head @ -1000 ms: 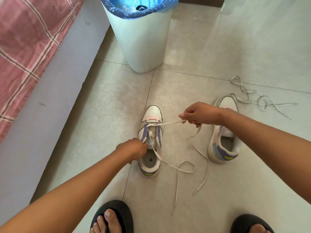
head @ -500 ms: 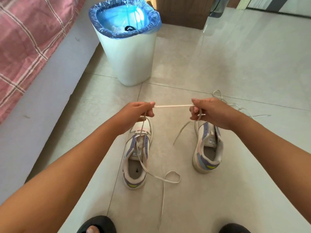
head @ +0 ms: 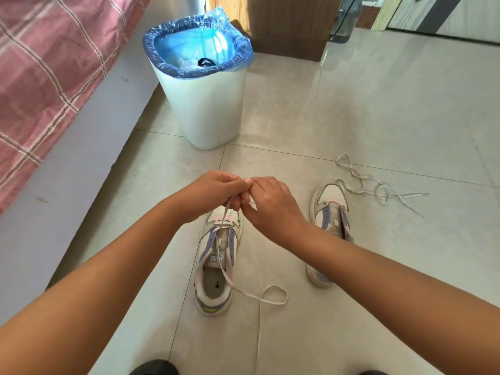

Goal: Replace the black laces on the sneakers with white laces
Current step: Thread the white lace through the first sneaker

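Note:
Two white sneakers with lilac trim stand on the floor tiles. The left sneaker (head: 216, 266) has a white lace (head: 244, 293) through its front eyelets; one end trails in a loop on the floor to the right. My left hand (head: 213, 196) and my right hand (head: 267, 204) meet above the toe of this sneaker, both pinching the raised part of the lace. The right sneaker (head: 331, 212) has no lace and is partly hidden by my right forearm. A second white lace (head: 378, 189) lies loose on the floor beyond it.
A white bin (head: 208, 109) with a blue liner stands behind the sneakers, something black inside. A bed with a pink checked cover (head: 46, 66) runs along the left. A wooden cabinet (head: 286, 25) and a water bottle (head: 345, 20) are at the back.
My hands, held apart with the lace stretched between them half a second ago, have come together above the left sneaker's toe. The camera has tilted up a little.

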`<control>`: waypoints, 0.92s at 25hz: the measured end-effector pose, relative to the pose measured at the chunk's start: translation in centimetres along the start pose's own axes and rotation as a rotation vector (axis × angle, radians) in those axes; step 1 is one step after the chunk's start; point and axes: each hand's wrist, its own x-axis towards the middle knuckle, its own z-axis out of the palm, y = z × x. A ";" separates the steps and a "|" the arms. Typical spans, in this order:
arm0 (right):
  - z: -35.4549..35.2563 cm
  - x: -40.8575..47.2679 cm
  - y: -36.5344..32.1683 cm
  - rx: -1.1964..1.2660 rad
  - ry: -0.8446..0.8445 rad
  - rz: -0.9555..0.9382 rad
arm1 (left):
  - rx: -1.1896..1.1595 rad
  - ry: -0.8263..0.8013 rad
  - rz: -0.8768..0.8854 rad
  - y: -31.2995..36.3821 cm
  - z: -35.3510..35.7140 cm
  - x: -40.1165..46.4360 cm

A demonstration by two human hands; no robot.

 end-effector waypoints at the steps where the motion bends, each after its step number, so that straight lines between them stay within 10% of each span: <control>1: 0.1 0.4 -0.1 0.029 0.023 0.047 | 0.014 0.011 -0.001 0.1 -0.1 -0.1; 23: -0.6 0.9 13.1 0.550 0.086 0.919 | -0.153 0.106 -0.017 -1.9 -4.5 -3.5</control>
